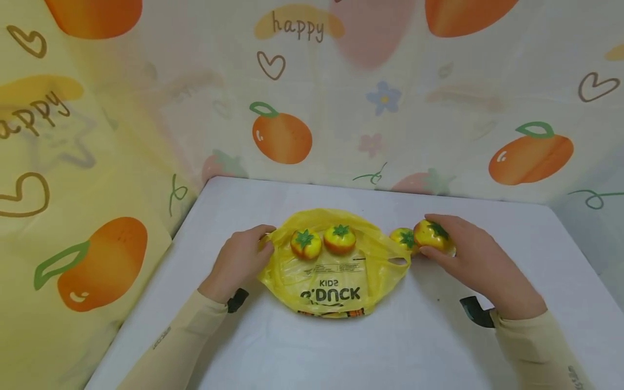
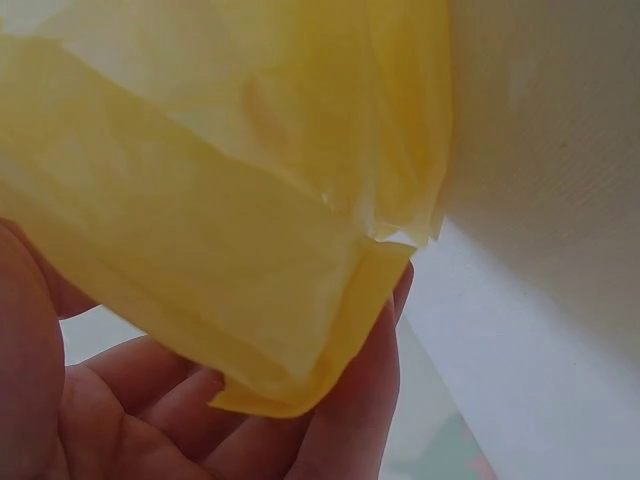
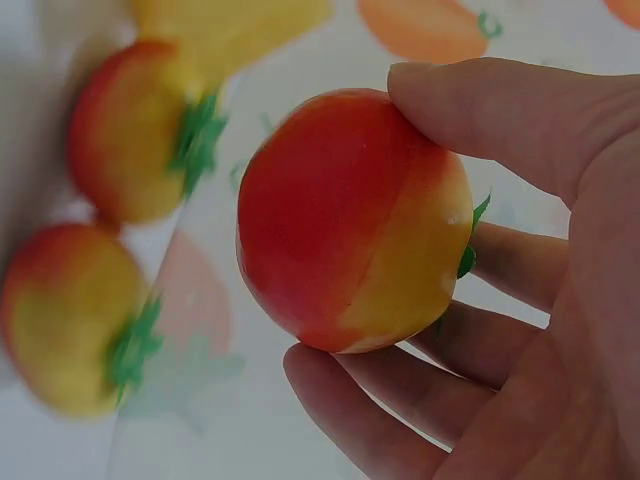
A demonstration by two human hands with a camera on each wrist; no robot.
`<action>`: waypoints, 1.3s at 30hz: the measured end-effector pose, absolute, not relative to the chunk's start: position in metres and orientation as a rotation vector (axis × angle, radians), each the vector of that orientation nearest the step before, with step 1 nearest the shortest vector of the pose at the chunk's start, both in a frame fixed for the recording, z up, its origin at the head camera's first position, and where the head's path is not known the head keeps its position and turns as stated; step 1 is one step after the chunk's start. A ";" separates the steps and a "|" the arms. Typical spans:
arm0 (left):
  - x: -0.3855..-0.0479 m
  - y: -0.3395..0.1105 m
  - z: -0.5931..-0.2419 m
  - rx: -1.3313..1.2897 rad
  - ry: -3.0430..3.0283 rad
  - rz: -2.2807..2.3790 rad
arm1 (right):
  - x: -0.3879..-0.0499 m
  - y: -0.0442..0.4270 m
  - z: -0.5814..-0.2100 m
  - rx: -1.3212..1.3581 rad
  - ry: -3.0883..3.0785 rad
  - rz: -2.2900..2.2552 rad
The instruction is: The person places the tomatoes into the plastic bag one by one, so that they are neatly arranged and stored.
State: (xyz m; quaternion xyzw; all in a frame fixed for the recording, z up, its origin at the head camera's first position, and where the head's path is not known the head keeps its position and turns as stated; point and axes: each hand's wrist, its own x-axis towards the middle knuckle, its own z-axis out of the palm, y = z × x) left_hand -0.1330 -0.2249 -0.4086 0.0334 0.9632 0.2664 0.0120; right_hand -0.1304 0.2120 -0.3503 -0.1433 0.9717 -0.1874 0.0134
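Observation:
A yellow plastic bag [image 1: 336,276] with dark lettering lies spread on the table. Two toy fruits, a left one [image 1: 306,244] and a right one [image 1: 339,239], yellow-orange with green leaf tops, sit within its raised rim. At the bag's left edge, my left hand [image 1: 241,260] pinches the plastic [image 2: 300,330] between thumb and fingers. My right hand [image 1: 468,246] grips another toy fruit [image 3: 350,225], red and yellow, beyond the bag's right side. Just behind it in the head view is one more toy fruit [image 1: 402,238]; the right wrist view has two blurred fruits [image 3: 75,315] side by side.
The white table [image 1: 419,336] meets a printed cloth [image 1: 331,97] at its back edge. More of this cloth hangs on the left side. A black strap piece [image 1: 478,312] shows at the right wrist, and another [image 1: 238,300] at the left.

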 end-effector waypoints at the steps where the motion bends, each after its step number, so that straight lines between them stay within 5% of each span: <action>1: -0.133 -0.225 -0.408 0.101 3.001 0.830 | -0.131 0.206 -0.350 -0.468 3.022 -0.591; 39: -0.131 -0.222 -0.407 0.124 3.024 0.822 | -0.114 0.025 -0.388 -1.034 2.764 -0.569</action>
